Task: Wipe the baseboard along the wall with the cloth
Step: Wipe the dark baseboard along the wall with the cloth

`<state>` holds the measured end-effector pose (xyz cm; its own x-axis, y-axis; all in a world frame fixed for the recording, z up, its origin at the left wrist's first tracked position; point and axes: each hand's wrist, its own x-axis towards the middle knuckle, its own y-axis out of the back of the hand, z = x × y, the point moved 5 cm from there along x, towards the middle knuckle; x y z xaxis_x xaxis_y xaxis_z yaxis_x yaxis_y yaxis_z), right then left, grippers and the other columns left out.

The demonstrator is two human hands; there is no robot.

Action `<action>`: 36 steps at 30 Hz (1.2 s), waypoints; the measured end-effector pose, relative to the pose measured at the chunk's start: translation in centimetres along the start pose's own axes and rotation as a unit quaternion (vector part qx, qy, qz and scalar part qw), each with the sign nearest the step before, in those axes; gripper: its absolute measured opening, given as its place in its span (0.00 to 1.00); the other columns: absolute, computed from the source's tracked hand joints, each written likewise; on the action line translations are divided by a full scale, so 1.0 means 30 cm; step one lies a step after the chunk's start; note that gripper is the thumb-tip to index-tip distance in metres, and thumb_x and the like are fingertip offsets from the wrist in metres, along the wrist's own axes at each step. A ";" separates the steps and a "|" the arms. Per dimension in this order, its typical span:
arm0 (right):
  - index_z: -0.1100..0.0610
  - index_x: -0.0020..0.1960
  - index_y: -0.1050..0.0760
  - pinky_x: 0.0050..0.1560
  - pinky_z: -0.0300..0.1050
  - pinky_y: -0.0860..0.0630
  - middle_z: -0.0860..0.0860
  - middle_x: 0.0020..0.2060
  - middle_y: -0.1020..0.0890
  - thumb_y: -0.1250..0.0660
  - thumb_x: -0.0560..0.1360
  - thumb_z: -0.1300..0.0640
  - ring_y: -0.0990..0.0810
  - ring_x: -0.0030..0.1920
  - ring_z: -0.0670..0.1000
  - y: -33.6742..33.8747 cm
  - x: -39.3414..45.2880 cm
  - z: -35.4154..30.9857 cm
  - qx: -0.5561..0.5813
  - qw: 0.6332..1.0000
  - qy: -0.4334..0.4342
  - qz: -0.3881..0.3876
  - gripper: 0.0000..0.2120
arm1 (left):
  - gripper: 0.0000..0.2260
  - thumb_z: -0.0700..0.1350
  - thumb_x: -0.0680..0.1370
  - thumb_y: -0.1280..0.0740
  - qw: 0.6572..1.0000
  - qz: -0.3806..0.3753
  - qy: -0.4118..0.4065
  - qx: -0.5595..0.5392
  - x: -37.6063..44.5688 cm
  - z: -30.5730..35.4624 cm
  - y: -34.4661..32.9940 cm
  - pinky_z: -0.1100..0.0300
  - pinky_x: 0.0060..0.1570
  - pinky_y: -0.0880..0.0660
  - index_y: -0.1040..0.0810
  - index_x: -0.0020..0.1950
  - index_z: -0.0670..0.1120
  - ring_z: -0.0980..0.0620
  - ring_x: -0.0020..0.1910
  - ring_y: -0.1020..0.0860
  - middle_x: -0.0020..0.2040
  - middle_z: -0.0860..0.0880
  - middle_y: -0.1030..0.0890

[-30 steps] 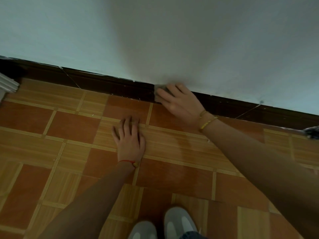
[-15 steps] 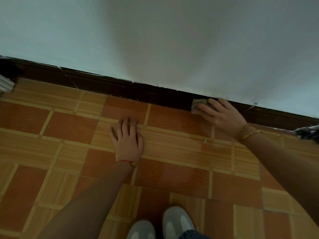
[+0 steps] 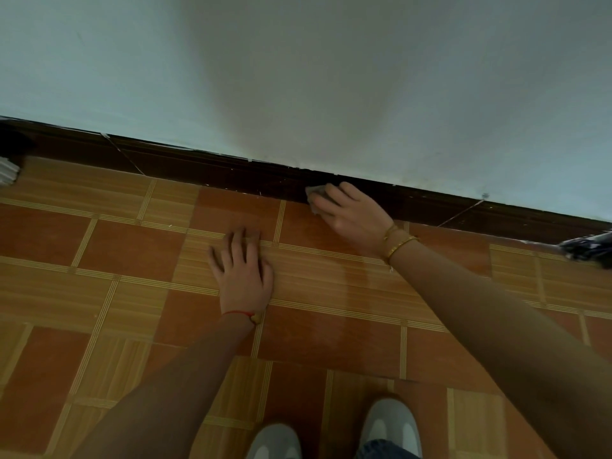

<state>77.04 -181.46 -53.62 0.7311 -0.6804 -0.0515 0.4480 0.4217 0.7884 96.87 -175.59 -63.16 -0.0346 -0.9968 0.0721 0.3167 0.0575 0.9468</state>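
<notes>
We are pressing our right hand against the dark brown wooden baseboard where the pale wall is meeting the floor. The fingers of that hand are lying nearly straight and close together, pinning a small crumpled grey cloth flat onto the baseboard face; only a corner of the cloth is showing past the fingertips, with its lower edge reaching down toward the orange and tan wood-pattern tiled floor. We are seeing two thin gold bangles on the right wrist.

Our left hand is resting palm down on the floor, well apart from the baseboard, fingers spread slightly and holding nothing. One red string bracelet is sitting on that wrist.

Count: two hands, one cloth, one run of baseboard with two visible diagonal joint lines. Two grey-white shoe toes are poking in at the bottom edge. At the left edge a stack of white ridged trim is partly showing; at the right edge a dark object is lying near the baseboard, too blurred to identify.
</notes>
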 end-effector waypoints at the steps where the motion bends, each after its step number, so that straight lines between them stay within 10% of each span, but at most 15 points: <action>1: 0.60 0.67 0.25 0.64 0.51 0.37 0.55 0.66 0.26 0.47 0.76 0.62 0.29 0.63 0.58 -0.007 -0.022 0.006 0.008 1.000 -0.003 -0.001 0.22 | 0.24 0.50 0.79 0.43 1.000 -0.002 0.000 0.000 -0.001 0.001 0.001 0.33 0.74 0.49 0.33 0.75 0.47 0.41 0.75 0.37 0.75 0.43 0.33; 6: 0.58 0.69 0.27 0.63 0.52 0.37 0.54 0.66 0.29 0.33 0.73 0.59 0.32 0.63 0.58 -0.065 -0.194 0.065 0.036 0.999 -0.037 -0.010 0.25 | 0.25 0.49 0.79 0.43 1.000 -0.009 0.002 0.006 0.000 -0.001 -0.002 0.33 0.74 0.49 0.33 0.76 0.47 0.41 0.75 0.37 0.76 0.43 0.33; 22: 0.60 0.67 0.27 0.60 0.51 0.32 0.55 0.63 0.25 0.55 0.82 0.65 0.26 0.58 0.57 0.020 -0.050 0.092 0.034 0.996 0.006 0.079 0.22 | 0.25 0.50 0.78 0.44 1.000 -0.020 0.008 0.013 -0.002 0.007 0.001 0.33 0.74 0.50 0.34 0.76 0.47 0.39 0.76 0.39 0.76 0.42 0.35; 36: 0.60 0.66 0.25 0.63 0.52 0.36 0.55 0.63 0.25 0.28 0.71 0.57 0.32 0.61 0.59 -0.063 -0.193 0.112 0.012 0.997 -0.019 0.074 0.24 | 0.25 0.50 0.79 0.45 1.000 -0.018 0.013 0.005 0.004 0.013 0.001 0.33 0.75 0.50 0.34 0.76 0.48 0.41 0.77 0.40 0.76 0.44 0.34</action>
<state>70.23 -180.32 -52.78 0.7681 -0.6341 0.0890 0.3239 0.5046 0.8003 96.50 -175.68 -63.00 -0.0210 -0.9994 0.0291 0.3068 0.0212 0.9515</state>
